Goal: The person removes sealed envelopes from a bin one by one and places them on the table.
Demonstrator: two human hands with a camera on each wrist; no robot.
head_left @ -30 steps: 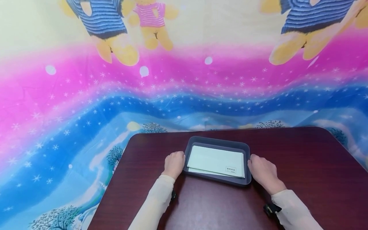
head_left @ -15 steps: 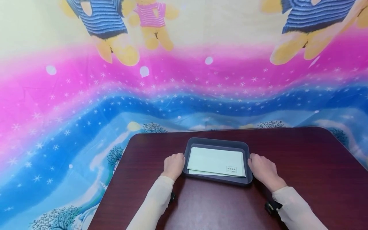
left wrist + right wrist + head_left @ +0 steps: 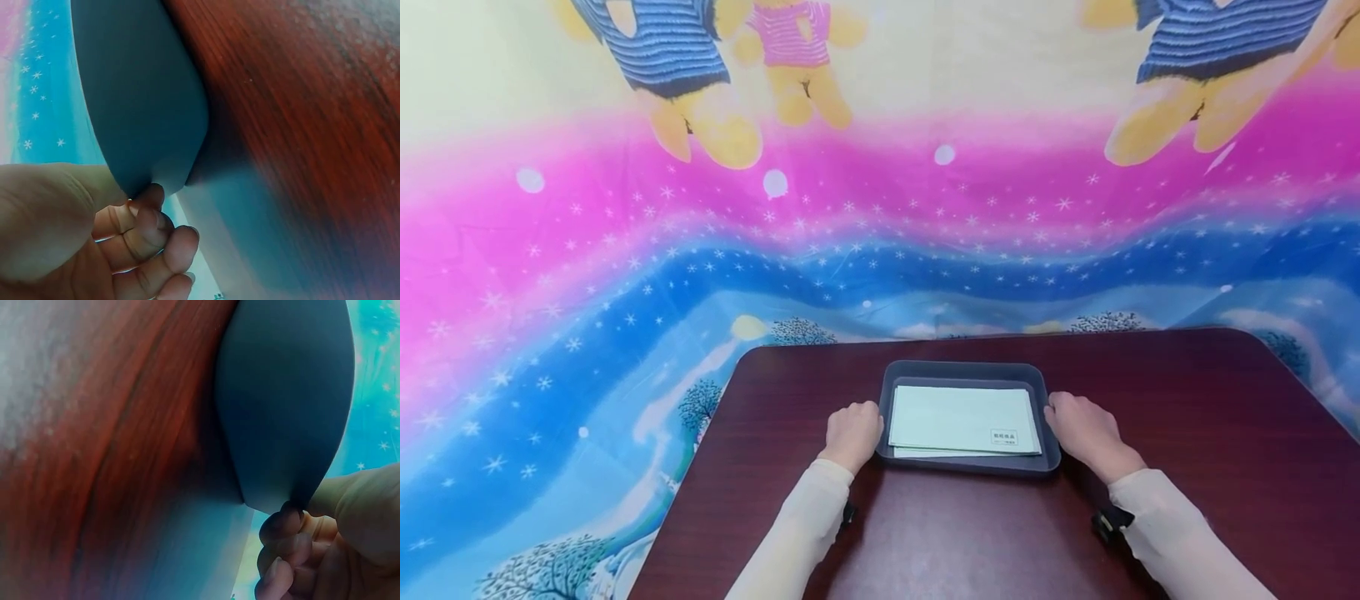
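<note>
- At the left, a pale sleeve (image 3: 790, 525) comes up from seven o'clock, and the left hand (image 3: 853, 433) sits at nine o'clock on the tray. Its grip is clamped on that short end; from it, the tray lies towards three o'clock.
- In the middle of the head view, on or just over the table (image 3: 955, 542), is the dark tray (image 3: 966, 466). Its long axis runs from nine to three o'clock, straight between the hands, so neither hand is clearly nearer. I cannot tell whether its base touches the wood.
- Inside it lies a small pile of pale papers (image 3: 958, 417), long side matching the tray's; a small printed box sits towards four o'clock on the top one.
- Beyond, at twelve o'clock, hangs a patterned cloth (image 3: 880, 192).
- To the right, the right hand (image 3: 1086, 429) is at three o'clock, its grip clamped on the other short end; the tray lies towards nine o'clock from it. Another sleeve runs off towards five o'clock.
- The head view shows the papers but hides the fingertips. The left wrist view shows the wall pinched between thumb and curled fingers, the thumb tip hidden behind it; the right wrist view shows the same pinch mirrored. Neither shows the papers.
</note>
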